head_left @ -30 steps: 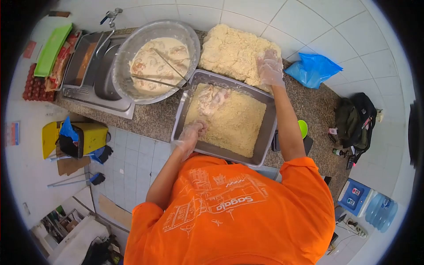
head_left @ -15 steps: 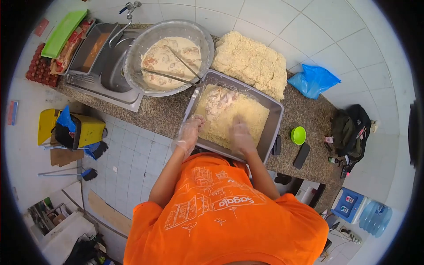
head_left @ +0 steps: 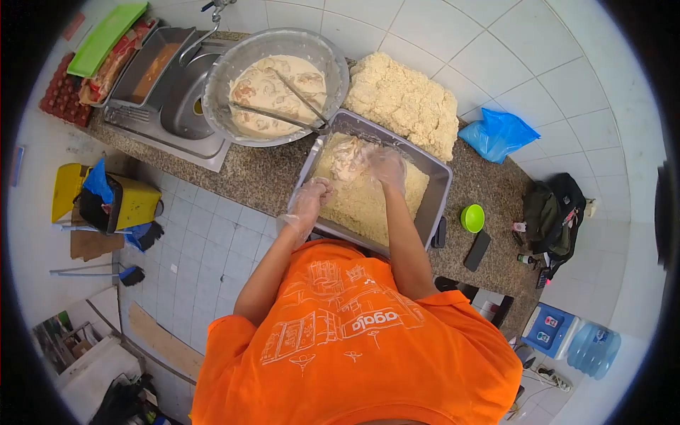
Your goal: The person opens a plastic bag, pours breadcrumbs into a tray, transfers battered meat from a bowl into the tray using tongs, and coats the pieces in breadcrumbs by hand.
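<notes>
A grey rectangular tub (head_left: 440, 195) holds pale breading crumbs (head_left: 361, 207). Coated raw pieces that look like chicken (head_left: 348, 160) lie in its upper left part. My right hand (head_left: 387, 170), in a clear plastic glove, is at the right side of these pieces; its fingers are blurred and partly hidden. My left hand (head_left: 309, 200), gloved too, hangs over the tub's left edge with its fingers curled in; whether anything is inside them is hidden. A large metal bowl (head_left: 216, 117) behind the tub holds more pieces in milky batter, with metal tongs (head_left: 273, 117) resting in it.
A large heap of crumbs (head_left: 404, 99) sits behind the tub. To the right are a blue bag (head_left: 499, 134), a green bowl (head_left: 472, 218), a dark phone (head_left: 477, 251) and a black bag (head_left: 559, 219). The sink (head_left: 185, 106) and a grey tray (head_left: 134, 88) are left.
My right hand has moved from the crumbs at the tub's near right up to the coated pieces. My left hand stays by the left edge. The view has shifted slightly.
</notes>
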{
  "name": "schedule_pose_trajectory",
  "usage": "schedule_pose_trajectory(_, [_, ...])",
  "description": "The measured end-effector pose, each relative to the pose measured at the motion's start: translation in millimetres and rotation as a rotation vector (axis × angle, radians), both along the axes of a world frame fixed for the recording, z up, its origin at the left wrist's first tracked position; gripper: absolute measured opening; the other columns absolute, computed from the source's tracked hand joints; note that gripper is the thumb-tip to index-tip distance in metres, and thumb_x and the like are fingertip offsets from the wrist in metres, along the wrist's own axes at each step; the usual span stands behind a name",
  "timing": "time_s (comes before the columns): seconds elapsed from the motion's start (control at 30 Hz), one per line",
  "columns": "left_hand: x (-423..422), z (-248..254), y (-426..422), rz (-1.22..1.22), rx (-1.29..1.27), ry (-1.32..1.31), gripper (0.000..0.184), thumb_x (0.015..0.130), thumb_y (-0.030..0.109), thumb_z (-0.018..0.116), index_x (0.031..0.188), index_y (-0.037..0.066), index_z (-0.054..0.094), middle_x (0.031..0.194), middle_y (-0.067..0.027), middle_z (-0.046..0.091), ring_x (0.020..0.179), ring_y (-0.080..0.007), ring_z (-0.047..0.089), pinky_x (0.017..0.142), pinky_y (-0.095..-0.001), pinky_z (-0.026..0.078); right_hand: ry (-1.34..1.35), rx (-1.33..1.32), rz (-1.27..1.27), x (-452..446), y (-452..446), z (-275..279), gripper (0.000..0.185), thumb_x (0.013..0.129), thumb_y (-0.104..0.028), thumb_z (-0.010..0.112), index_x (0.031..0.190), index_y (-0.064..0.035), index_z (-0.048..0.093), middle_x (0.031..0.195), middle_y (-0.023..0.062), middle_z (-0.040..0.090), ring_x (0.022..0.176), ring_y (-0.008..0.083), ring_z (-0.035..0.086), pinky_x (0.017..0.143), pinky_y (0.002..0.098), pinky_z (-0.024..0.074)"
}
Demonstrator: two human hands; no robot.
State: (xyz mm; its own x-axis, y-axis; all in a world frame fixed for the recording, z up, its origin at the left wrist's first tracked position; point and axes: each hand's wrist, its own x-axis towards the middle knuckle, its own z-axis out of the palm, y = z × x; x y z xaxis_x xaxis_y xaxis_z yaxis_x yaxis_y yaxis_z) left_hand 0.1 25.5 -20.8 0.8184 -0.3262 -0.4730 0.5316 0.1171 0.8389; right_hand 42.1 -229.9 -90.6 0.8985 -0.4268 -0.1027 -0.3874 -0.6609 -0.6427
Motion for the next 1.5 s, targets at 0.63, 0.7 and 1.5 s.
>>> schedule_pose_trajectory(0.63, [-3.0,3.5,-1.2,0.013,-0.033,-0.004,0.021,0.088,0.018,0.047,0.097,0.006,0.061,0.092,-0.0033,0.064,0.084,-0.0131,0.057,0.079,-0.0273,0.045,-0.291,-0.713,0.11,-39.5,63.7,73.1,0.011,0.075,-0.013,0.061,0.068,-0.0068,0.064,0.065,0.0129,0.062,0.065,0.0312,0.061,0.06,0.0408,0.0475])
schedule_pose_trajectory(0.7, [-1.0,3.0,0.4,0.03,-0.019,0.002,0.02,0.088,0.019,0.047,0.096,0.006,0.061,0.091,-0.0029,0.064,0.084,-0.0128,0.057,0.078,-0.0269,0.045,-0.248,-0.822,0.205,-36.4,64.8,68.0,0.009,0.074,-0.012,0.06,0.068,-0.0079,0.063,0.065,0.0109,0.061,0.066,0.0288,0.061,0.059,0.0406,0.0467])
schedule_pose_trajectory(1.5, [-3.1,-8.0,7.5,-0.006,-0.137,0.006,0.017,0.092,0.018,0.046,0.096,0.007,0.058,0.093,-0.0046,0.062,0.084,-0.0135,0.055,0.08,-0.0281,0.045,0.471,-0.264,0.534,6.6,-19.5,168.7,0.039,0.093,-0.04,0.05,0.104,-0.0049,0.063,0.098,0.0175,0.067,0.09,0.0392,0.063,0.085,0.0472,0.0492])
